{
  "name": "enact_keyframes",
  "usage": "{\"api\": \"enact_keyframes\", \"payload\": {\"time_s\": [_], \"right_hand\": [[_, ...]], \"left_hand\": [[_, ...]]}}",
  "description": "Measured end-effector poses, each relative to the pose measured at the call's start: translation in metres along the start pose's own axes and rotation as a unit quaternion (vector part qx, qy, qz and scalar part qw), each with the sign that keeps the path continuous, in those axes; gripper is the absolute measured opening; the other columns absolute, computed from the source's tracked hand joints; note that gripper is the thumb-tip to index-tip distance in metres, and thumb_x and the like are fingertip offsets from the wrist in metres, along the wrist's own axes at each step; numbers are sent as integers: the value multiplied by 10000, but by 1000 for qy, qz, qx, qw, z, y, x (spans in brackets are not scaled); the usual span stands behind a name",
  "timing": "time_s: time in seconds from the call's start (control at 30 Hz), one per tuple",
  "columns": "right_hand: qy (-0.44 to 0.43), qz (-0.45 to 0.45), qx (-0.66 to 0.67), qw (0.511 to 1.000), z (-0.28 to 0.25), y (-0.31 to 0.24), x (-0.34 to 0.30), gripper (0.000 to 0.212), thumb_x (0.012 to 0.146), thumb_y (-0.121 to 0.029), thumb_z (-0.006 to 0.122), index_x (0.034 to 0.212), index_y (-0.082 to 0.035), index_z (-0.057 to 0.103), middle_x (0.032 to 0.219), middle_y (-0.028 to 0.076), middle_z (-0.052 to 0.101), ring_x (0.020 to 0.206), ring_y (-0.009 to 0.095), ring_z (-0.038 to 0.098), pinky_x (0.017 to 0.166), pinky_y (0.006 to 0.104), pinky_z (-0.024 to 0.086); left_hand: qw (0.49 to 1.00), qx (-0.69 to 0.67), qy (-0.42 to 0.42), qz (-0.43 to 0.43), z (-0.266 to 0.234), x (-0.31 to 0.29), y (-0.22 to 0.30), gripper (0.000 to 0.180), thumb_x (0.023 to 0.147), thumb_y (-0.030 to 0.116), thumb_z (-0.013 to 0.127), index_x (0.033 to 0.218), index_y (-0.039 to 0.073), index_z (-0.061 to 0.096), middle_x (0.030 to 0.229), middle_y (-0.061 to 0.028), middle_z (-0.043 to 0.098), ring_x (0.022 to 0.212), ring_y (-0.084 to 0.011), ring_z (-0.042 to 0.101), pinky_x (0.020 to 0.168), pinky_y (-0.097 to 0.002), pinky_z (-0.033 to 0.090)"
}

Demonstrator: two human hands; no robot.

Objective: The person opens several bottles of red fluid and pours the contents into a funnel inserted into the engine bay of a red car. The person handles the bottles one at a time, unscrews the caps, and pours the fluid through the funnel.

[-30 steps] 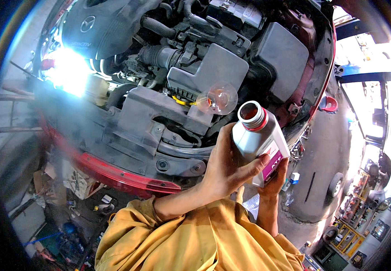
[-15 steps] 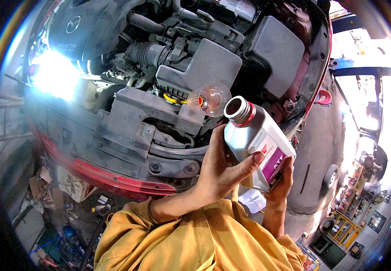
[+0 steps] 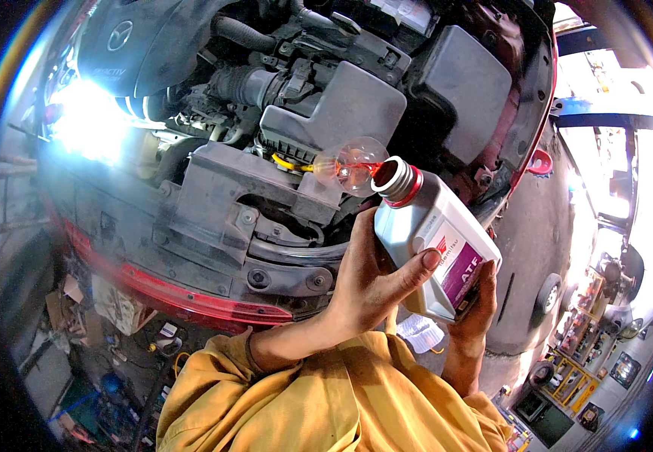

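My left hand [image 3: 371,282] is wrapped round the near side of a silver fluid bottle [image 3: 415,226] with a purple and white label, its thumb across the front. My right hand [image 3: 478,305] grips the bottle's base from the right. The bottle is uncapped and tilted, its threaded neck and red ring up and to the left. From the mouth, red fluid runs into a clear funnel [image 3: 360,154] just beside it. A yellow tube [image 3: 290,163] leads left from the funnel into the engine bay, where its end is hidden.
Around the funnel lie the black air box cover [image 3: 349,105], an air hose [image 3: 247,87] and the engine cover [image 3: 142,53]. A bright lamp [image 3: 89,124] glares at left. The red car's front edge [image 3: 191,301] runs below; a wheel [image 3: 549,294] and yellow shelving [image 3: 571,384] stand right.
The bottle has tipped further toward the funnel, its base rising to the right with my right hand. Red fluid now streams from its mouth and spreads inside the funnel.
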State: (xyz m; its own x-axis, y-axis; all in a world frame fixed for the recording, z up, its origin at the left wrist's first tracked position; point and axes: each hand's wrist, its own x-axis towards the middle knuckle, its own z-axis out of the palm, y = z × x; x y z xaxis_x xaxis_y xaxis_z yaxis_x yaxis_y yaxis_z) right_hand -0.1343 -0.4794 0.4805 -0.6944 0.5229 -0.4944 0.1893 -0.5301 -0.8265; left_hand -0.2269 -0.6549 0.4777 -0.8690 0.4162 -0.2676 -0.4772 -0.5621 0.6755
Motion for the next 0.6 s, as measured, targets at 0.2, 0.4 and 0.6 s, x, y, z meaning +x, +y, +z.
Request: {"api": "enact_keyframes", "payload": {"time_s": [0.2, 0.4, 0.6], "right_hand": [[-4, -14, -10, 1000, 0, -3, 0, 335, 1028, -371, 518, 1110, -55, 593, 927, 43, 640, 826, 143, 658, 738, 317, 560], [9, -13, -22, 1000, -4, -5, -4, 333, 1032, -366, 510, 1123, -55, 588, 944, 42, 634, 832, 143, 648, 741, 307, 553], [-2, 2, -10, 1000, 0, -9, -5, 357, 1022, -371, 527, 1146, -41, 582, 956, 64, 650, 814, 160, 669, 728, 329, 574]], "left_hand": [[1000, -3, -1, -10, 0, -1, 1, 716, 901, 243, 768, 1372, -37, 308, 1245, -113, 490, 1132, -158, 508, 975, -330, 447], [1000, -12, 0, -19, 3, -2, 1, 720, 895, 234, 775, 1369, -36, 306, 1247, -113, 488, 1144, -156, 504, 988, -326, 439], [1000, -14, -6, -18, 3, -2, 1, 725, 892, 233, 778, 1372, -33, 304, 1249, -114, 489, 1153, -159, 501, 997, -327, 432]]}}
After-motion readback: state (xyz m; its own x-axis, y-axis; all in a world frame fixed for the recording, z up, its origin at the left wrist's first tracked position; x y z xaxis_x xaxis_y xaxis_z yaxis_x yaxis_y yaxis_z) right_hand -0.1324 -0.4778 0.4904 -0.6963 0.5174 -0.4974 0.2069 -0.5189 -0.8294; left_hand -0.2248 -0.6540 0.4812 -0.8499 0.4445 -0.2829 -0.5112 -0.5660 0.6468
